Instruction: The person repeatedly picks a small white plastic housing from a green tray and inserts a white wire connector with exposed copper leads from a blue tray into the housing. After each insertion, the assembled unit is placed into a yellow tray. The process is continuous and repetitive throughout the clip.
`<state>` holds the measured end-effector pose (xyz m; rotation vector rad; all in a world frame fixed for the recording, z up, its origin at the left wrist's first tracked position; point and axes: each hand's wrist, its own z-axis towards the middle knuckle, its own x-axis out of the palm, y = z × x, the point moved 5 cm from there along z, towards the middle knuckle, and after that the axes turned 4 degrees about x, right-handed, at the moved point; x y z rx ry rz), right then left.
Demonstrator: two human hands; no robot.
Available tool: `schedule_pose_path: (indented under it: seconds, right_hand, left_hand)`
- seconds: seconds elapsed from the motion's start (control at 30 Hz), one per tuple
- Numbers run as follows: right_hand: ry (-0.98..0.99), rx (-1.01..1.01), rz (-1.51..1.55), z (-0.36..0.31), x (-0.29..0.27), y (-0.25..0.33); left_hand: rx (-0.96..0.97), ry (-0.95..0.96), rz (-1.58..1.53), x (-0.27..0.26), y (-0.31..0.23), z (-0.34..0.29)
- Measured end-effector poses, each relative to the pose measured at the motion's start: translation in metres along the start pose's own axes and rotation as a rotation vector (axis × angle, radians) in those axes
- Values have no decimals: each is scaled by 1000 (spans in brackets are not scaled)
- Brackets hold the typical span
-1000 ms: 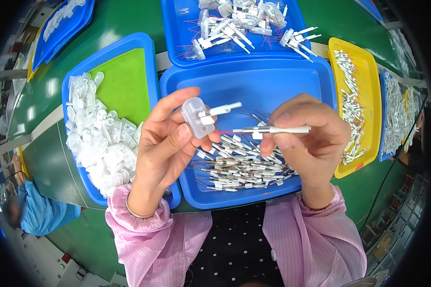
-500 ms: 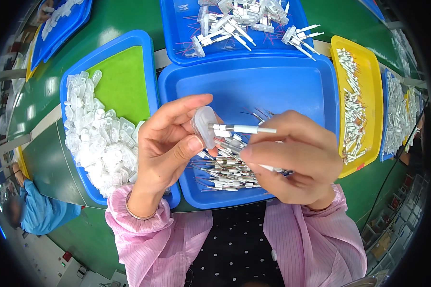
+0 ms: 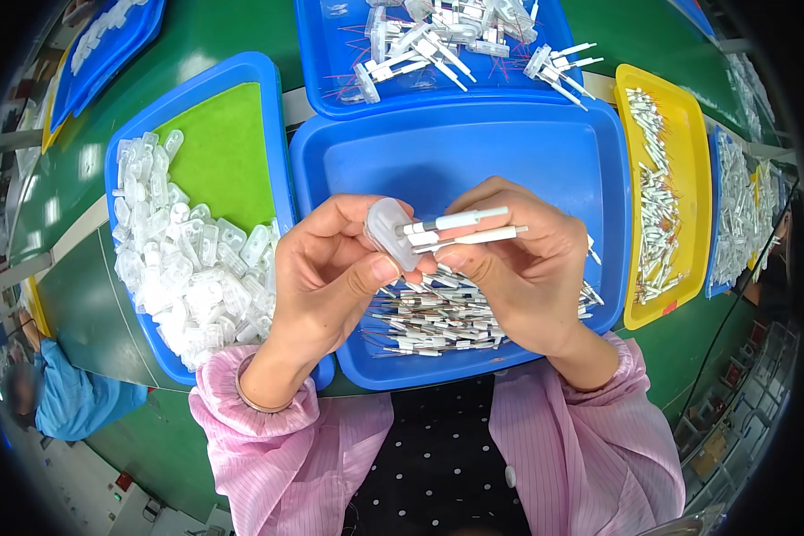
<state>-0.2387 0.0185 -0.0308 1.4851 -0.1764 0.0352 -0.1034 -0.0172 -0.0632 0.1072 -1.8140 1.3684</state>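
Observation:
My left hand [image 3: 322, 272] pinches a translucent oval plastic piece [image 3: 386, 228] between thumb and fingers, over the middle blue tray [image 3: 456, 152]. Two slim white rods stick out of this piece toward the right: an upper rod [image 3: 478, 217] and a lower rod [image 3: 491, 235]. My right hand [image 3: 540, 272] is closed around the lower rod near the plastic piece; its fingertips partly hide where the rod meets it. Below both hands, a pile of similar white rods [image 3: 438, 326] with thin wires lies in the tray.
To the left stands a blue tray [image 3: 281, 134] with many translucent plastic pieces [image 3: 188, 268] and a green sheet. Behind is another blue tray [image 3: 330, 98] with assembled pieces [image 3: 429, 45]. A yellow tray [image 3: 688, 179] of wired rods is at right. A person in blue [image 3: 85, 393] sits far left.
A second rod now stands in the plastic piece. My right hand has brought it there from the right, and the piece has shifted slightly to the right.

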Motion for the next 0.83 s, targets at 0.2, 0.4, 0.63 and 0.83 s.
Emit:
schedule_pose_path:
  seconds: [0.2,0.4,0.63,0.83]
  right_hand:
    - [-34,-185,-329,-4,-1,3]
    - [-106,-307,-403,-10,4,-3]
    - [-35,-282,-308,-3,2,-1]
    - [72,182,-191,33,-25,15]
  left_hand:
    - [-6,45,112,-4,0,-1]
    - [116,64,201,0,-4,-1]
    - [15,79,188,-3,-11,3]
    - [192,-118,1555,-35,-81,0]
